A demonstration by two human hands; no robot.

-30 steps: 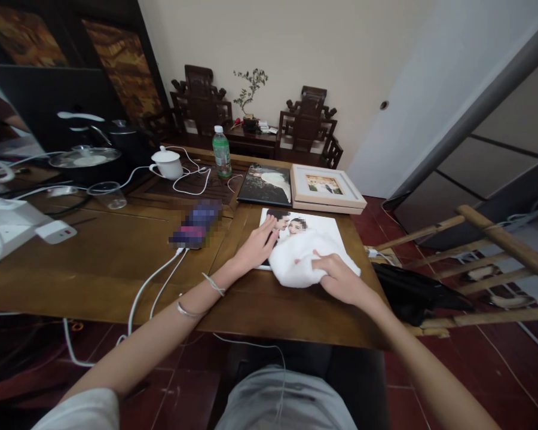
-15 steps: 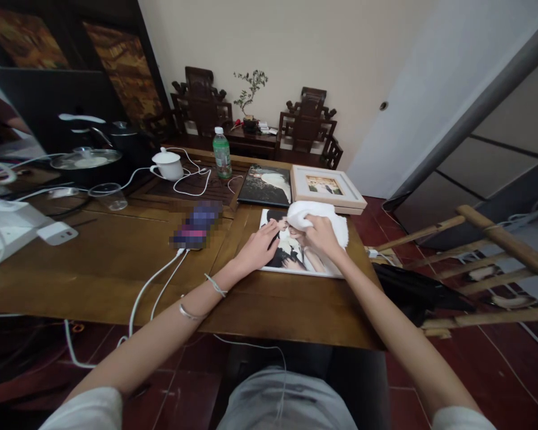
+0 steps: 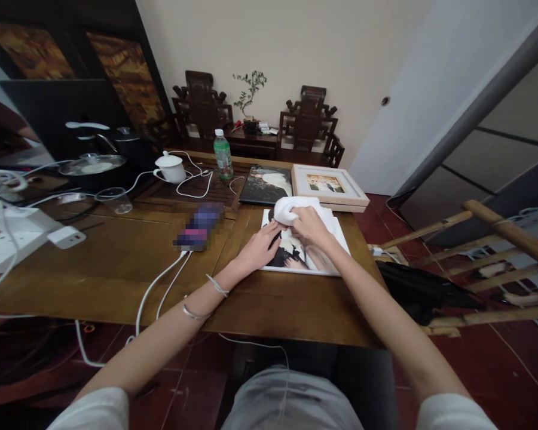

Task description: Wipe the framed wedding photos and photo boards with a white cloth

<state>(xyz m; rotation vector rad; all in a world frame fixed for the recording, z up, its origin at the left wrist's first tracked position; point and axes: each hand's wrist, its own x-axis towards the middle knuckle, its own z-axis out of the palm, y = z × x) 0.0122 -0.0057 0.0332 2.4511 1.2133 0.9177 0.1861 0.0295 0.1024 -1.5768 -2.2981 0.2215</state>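
Observation:
A large photo print (image 3: 316, 261) lies flat on the wooden table (image 3: 116, 263) in front of me. My left hand (image 3: 259, 248) rests with fingers stretched out on the print's left edge. My right hand (image 3: 311, 226) is closed on a white cloth (image 3: 296, 207), pressing it onto the far left part of the print. The cloth covers the print's top edge.
Behind the print lie a dark photo print (image 3: 266, 184) and a pale wooden picture frame (image 3: 328, 186). A green bottle (image 3: 223, 156), a white teapot (image 3: 171, 167), a phone (image 3: 198, 226) with white cables, a plastic cup (image 3: 114, 200) and a power strip (image 3: 9, 239) stand to the left. A bamboo rack (image 3: 484, 263) stands at the right.
My right hand has carried the cloth from the print's near edge up to its far edge, then leftward. The lower part of the print is uncovered. My left hand has stayed put.

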